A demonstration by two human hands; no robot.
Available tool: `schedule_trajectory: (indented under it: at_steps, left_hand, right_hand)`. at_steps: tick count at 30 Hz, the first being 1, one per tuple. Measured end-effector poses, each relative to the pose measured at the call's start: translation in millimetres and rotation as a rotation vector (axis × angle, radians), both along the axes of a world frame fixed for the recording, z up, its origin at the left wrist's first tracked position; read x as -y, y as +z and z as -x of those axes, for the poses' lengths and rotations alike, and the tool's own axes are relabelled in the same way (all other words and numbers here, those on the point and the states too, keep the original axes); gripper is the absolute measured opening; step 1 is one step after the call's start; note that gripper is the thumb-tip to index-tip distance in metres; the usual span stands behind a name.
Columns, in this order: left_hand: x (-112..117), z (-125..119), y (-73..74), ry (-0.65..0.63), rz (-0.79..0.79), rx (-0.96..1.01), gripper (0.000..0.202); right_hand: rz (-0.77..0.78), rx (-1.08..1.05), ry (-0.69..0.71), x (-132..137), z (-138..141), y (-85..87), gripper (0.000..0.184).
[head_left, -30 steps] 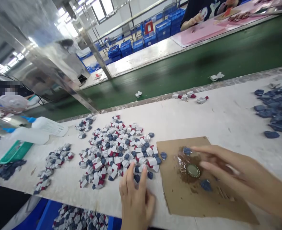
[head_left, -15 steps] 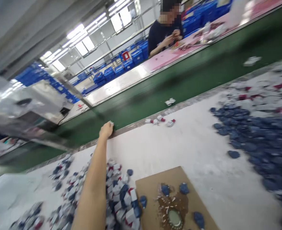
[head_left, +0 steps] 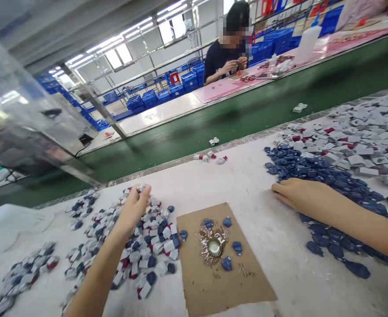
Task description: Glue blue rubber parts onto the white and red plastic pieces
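My left hand (head_left: 136,203) is over the far side of a pile of small white, dark blue and red pieces (head_left: 144,262). Its thumb and fingers are apart, with nothing visible between them. On the other side, my right hand (head_left: 294,193) is at the near left edge of a heap of dark blue moulded pieces (head_left: 299,165). Its fingers are drawn together and point left; anything in them is hidden. Between the hands lies a brown cardboard sheet (head_left: 200,281), bearing a bottle cap (head_left: 215,248) in a wet, glossy patch and several dark blue pieces (head_left: 237,247).
White pieces (head_left: 362,149) are heaped at the right. Beyond the table runs a green belt (head_left: 177,140) carrying a white piece (head_left: 214,141). A person (head_left: 225,57) sits across it, near a white bottle (head_left: 308,44). A metal post (head_left: 103,112) stands at the left.
My left hand has drawn back from the green belt's edge to above the mixed pile. My right hand has come into view at the blue heap. The camera view has shifted.
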State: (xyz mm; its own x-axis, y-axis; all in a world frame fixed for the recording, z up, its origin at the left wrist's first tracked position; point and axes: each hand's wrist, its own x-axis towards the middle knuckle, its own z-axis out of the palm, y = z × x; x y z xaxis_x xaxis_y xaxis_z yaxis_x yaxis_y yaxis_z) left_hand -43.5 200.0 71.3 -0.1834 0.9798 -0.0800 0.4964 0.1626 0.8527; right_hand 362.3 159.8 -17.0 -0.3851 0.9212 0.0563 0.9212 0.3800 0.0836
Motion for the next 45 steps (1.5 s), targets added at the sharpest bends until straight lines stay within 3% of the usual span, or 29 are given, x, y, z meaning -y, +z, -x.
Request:
schedule_trajectory:
  at_steps: [3,6,8,12,14,17,23,26,29,34,37,45]
  left_hand:
    - [68.6,-1.5,-5.3,-0.071,0.228,0.433,0.041]
    - [120.3,-6.1,-12.3,-0.106,0.229,0.579,0.039]
    - [143.8,-12.1,-21.7,-0.091,0.172,0.589,0.041]
    - [170.8,-32.1,-48.8,0.041,0.113,0.753,0.042]
    - [178.2,-42.9,-58.8,0.159,0.104,0.862,0.038]
    - [185.3,-53.3,-62.2,0.257,0.099,0.986,0.035]
    - [189.3,-50.6,-52.8,0.265,0.081,1.068,0.029]
    - [188.6,-47.5,-53.9,0.239,0.044,1.046,0.029]
    - [188.1,-46.6,-56.5,0.225,0.005,0.999,0.027]
    - [188.7,-46.7,-57.3,0.159,0.046,0.982,0.023]
    - [189.0,-47.0,-56.4,0.072,0.032,0.970,0.019]
    - [192.6,-52.6,-48.8,0.075,0.034,0.964,0.020]
  right_hand:
    - [-0.001,0.008,-0.018,-1.2,-1.2,-2.4,0.013]
    - [-0.021,-0.002,-0.004,11.5,8.4,4.4,0.013]
    - [-0.006,-0.114,0.042,25.5,27.6,11.7,0.016]
    - [0.201,-0.512,0.175,53.4,88.2,24.1,0.016]
    - [0.271,-0.559,0.285,59.8,117.2,26.9,0.017]
    - [0.238,-0.486,0.462,59.1,144.1,23.2,0.025]
    - [-0.010,-0.263,0.606,53.0,152.2,0.1,0.032]
    - [-0.042,-0.222,0.671,52.5,154.3,-0.8,0.036]
    - [-0.016,-0.374,0.616,53.6,158.8,12.2,0.029]
    - [0.292,-0.823,0.337,68.5,169.0,57.3,0.014]
    - [0.395,-0.975,0.286,81.5,175.3,76.8,0.012]
    - [0.462,-0.991,0.390,87.0,180.3,81.1,0.011]
